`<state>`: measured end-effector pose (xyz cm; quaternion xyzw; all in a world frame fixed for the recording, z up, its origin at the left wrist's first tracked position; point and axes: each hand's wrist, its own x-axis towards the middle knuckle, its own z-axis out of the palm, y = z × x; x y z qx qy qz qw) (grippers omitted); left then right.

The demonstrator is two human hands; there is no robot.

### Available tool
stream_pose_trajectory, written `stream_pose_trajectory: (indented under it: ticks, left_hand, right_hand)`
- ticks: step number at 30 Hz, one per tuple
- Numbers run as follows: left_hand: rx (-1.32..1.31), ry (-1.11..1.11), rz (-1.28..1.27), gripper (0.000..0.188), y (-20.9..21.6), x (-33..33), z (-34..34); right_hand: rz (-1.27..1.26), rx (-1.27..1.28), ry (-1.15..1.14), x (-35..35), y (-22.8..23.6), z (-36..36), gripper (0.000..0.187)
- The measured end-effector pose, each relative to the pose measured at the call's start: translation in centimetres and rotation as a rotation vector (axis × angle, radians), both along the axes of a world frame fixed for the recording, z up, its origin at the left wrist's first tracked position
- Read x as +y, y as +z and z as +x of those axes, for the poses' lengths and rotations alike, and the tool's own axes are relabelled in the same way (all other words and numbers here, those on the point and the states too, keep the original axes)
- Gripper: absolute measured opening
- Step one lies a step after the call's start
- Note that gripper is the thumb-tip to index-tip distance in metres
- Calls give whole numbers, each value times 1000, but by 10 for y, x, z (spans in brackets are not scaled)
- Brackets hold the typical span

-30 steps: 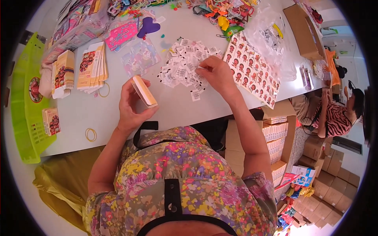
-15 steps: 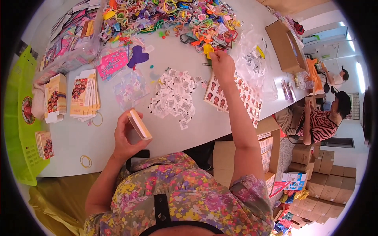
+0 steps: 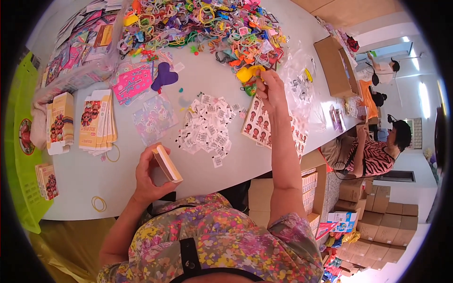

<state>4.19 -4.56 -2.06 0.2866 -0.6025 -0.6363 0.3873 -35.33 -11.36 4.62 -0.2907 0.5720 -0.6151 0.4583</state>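
My left hand [image 3: 150,181] grips a small cream-and-orange cardboard box [image 3: 169,165] above the table's near edge, thumb and fingers around its sides. A white strip shows along the box's upper side. At the near right edge of a big heap of colourful trinkets and cords [image 3: 198,23], my right hand [image 3: 273,92] is closed, its fingertips pinching a yellow trinket [image 3: 244,74]. The trinket's exact shape is partly hidden. Below that hand lie sheets of cartoon figure stickers [image 3: 258,123]. Between both hands spreads a pile of small white printed labels [image 3: 207,127].
Folded boxes [image 3: 96,120] stand at left beside a green crate [image 3: 28,155]. A plastic bag of packets [image 3: 80,52] fills the far left. Clear bags [image 3: 302,85] and an open carton [image 3: 336,66] lie right. Another person [image 3: 377,151] sits beyond, with stacked cartons [image 3: 391,226] nearby.
My right hand has closed on the yellow trinket and drawn slightly nearer, away from the heap. The left hand still holds the box. The whole view has shifted a little.
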Motion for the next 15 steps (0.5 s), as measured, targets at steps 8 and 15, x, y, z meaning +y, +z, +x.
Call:
stream_pose_trajectory:
  ticks: [8,15]
  left_hand:
    - [2,-24,-36,91,1,-1,-1]
    - [-1,-36,-77,91,-1,-2,0]
  right_hand:
    - [-37,80,-21,-8,-6,-8,14]
    - [164,380,129,-11,5,-2,12]
